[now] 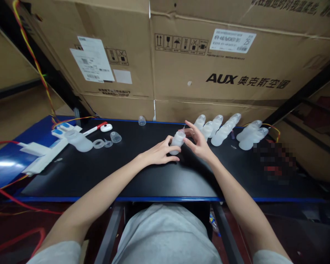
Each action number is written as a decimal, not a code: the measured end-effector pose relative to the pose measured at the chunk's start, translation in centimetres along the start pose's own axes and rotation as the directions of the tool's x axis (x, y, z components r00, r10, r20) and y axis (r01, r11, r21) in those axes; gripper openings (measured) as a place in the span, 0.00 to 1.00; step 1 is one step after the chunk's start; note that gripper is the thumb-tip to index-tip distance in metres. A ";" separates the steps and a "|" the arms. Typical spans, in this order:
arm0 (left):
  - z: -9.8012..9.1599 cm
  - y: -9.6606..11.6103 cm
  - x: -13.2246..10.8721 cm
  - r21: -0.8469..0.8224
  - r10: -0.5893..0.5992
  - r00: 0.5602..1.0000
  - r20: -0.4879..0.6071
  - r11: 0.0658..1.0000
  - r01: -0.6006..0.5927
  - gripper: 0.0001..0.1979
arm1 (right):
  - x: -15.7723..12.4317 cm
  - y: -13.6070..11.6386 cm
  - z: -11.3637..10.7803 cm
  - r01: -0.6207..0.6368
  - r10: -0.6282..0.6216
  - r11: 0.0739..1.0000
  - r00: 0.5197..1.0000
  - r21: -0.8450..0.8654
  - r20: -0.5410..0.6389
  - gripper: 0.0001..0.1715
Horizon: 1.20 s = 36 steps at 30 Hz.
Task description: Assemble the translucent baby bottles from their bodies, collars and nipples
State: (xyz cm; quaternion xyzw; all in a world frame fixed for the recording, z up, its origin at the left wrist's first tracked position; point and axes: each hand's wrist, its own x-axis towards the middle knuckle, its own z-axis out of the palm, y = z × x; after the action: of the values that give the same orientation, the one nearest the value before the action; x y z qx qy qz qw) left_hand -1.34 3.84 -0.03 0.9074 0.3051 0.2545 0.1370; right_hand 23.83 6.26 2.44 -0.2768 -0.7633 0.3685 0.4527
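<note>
My left hand [161, 151] is wrapped round the body of a frosted baby bottle [176, 147], which leans slightly to the right above the black mat. At the bottle's neck, my right hand [197, 142] has its thumb against the collar, and its raised index finger is by the clear nipple [183, 129]. Its other fingers curl behind the top, partly hidden. Left of my hands stands an open baby bottle body [81, 141]. Beside it lie a collar ring [98, 143], a loose nipple [107, 143] and a clear cap [116, 137].
Several capped bottles [220, 135] stand at the back right, with more capped bottles [250, 137] farther right. Another clear cap [142, 120] sits by the large cardboard box [178, 84] behind the table. White fixtures [44, 157] and wires are at the left.
</note>
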 end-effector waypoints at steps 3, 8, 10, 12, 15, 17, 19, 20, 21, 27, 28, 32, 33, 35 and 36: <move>0.0 0.5 -0.1 -0.117 -0.013 1.000 -0.028 0.993 0.010 0.13 | 0.2 0.3 -0.3 -0.019 0.015 0.999 0.996 -0.044 -0.084 0.46; -0.2 1.0 0.1 -0.251 0.005 0.997 -0.077 0.968 -0.024 0.15 | 0.5 -0.1 -0.9 -0.047 0.055 0.976 0.998 0.214 -0.033 0.51; -0.2 1.0 0.2 -0.280 0.015 0.992 -0.126 0.959 -0.050 0.16 | 0.6 -0.4 -1.1 -0.084 0.092 0.951 0.996 0.297 -0.010 0.55; -0.2 0.9 0.2 -0.287 0.033 0.984 -0.175 0.954 -0.083 0.17 | 0.7 -0.5 -1.2 -0.108 0.126 0.950 0.991 0.293 -0.044 0.59; 0.1 0.4 0.1 -0.193 0.088 0.967 -0.239 0.972 -0.136 0.18 | 0.9 -0.3 -1.0 -0.109 0.145 0.967 0.978 0.229 -0.148 0.58; 0.4 0.1 0.0 -0.046 0.157 0.949 -0.275 0.983 -0.176 0.18 | 0.9 -0.2 -0.5 -0.106 0.146 0.976 0.966 0.189 -0.214 0.54; 0.7 -0.3 -0.1 0.116 0.232 0.924 -0.304 0.972 -0.205 0.20 | 0.7 -0.4 0.1 -0.095 0.134 0.984 0.951 0.149 -0.280 0.50; 0.9 -0.5 -0.1 0.184 0.267 0.911 -0.315 0.959 -0.217 0.22 | 0.6 -0.5 0.5 -0.085 0.121 0.988 0.943 0.127 -0.311 0.48; 1.1 -0.6 -0.1 0.240 0.298 0.897 -0.326 0.944 -0.226 0.24 | 0.5 -0.7 0.9 -0.075 0.107 0.991 0.935 0.106 -0.339 0.47; 1.6 -2.3 0.3 0.364 0.361 0.864 -0.352 0.903 -0.229 0.46 | 0.0 -0.9 2.3 -0.068 0.074 0.997 0.881 0.030 -0.468 0.43; 1.4 -2.7 0.3 0.355 0.324 0.877 -0.355 0.915 -0.194 0.48 | 0.0 -0.7 2.3 -0.077 0.074 0.997 0.870 0.014 -0.488 0.43; -0.6 -5.6 -0.2 0.336 -0.055 0.918 -0.392 0.920 0.199 0.41 | 0.0 0.1 2.2 -0.110 0.077 0.993 0.875 -0.041 -0.478 0.47; -1.2 -6.5 -0.5 0.326 -0.169 0.892 -0.419 0.889 0.322 0.38 | 0.0 0.1 2.3 -0.110 0.076 0.993 0.883 -0.049 -0.463 0.47; -2.6 -8.3 -0.9 0.275 -0.348 0.804 -0.482 0.811 0.516 0.37 | -0.1 0.1 2.6 -0.098 0.064 0.994 0.902 -0.057 -0.426 0.46; -3.1 -9.2 -1.0 0.242 -0.415 0.756 -0.506 0.773 0.586 0.38 | -0.1 0.0 2.9 -0.086 0.056 0.995 0.915 -0.058 -0.399 0.45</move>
State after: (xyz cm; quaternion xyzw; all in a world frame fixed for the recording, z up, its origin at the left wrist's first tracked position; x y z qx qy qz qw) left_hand -8.16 10.62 -1.56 0.7195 0.6074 0.3330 -0.0502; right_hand 21.28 5.26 1.48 -0.3898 -0.6582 0.2923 0.5739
